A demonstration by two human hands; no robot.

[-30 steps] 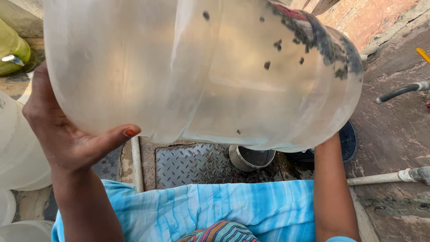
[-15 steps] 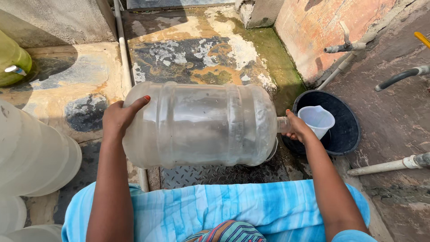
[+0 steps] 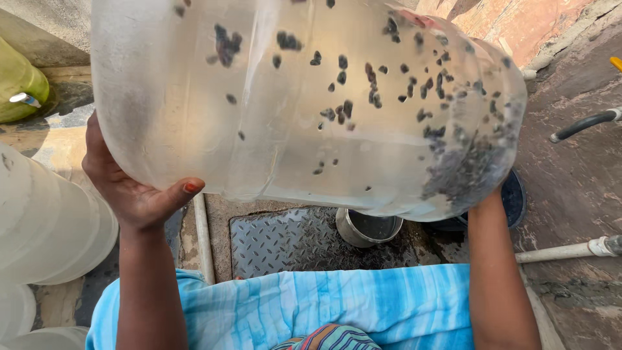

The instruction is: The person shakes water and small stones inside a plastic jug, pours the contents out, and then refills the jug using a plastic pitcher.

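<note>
I hold a large clear plastic water jug (image 3: 285,97) on its side, raised close to the camera so it fills the upper frame. Many small dark pebbles lie scattered inside it, piled thicker toward its right end. My left hand (image 3: 133,188) cups the jug's left end from below, thumb with a red nail pointing right. My right hand is hidden behind the jug's right end; only its forearm (image 3: 495,272) shows, rising to the jug.
Several pale jugs (image 3: 45,220) lie stacked at the left, with a green jug (image 3: 19,91) behind them. A small steel pot (image 3: 366,228) stands on a chequered metal plate (image 3: 285,243). A dark basin (image 3: 515,198) and pipes (image 3: 570,249) sit at the right.
The jug was lowered away from the camera half a second ago and is now lifted up close again, with the pebbles spread across its inside.
</note>
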